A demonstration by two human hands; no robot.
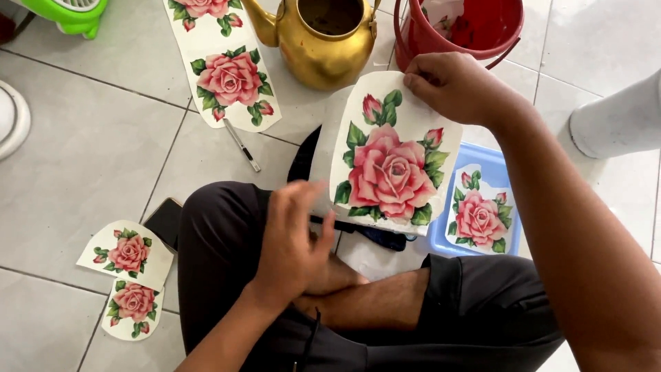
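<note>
Head view: the right hand (451, 86) pinches the top edge of a rose decal sheet (392, 162) over the lap; the left hand (292, 241), open and blurred, touches its lower edge. Best smoothed flat, slowly.

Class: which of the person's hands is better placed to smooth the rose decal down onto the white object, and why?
Probably the left hand: it hovers free beside the rose decal, while the right hand pinches the decal's top edge.

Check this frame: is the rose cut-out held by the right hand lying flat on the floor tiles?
No. The right hand pinches the top edge of the rose cut-out, which is lifted above the lap.
</note>
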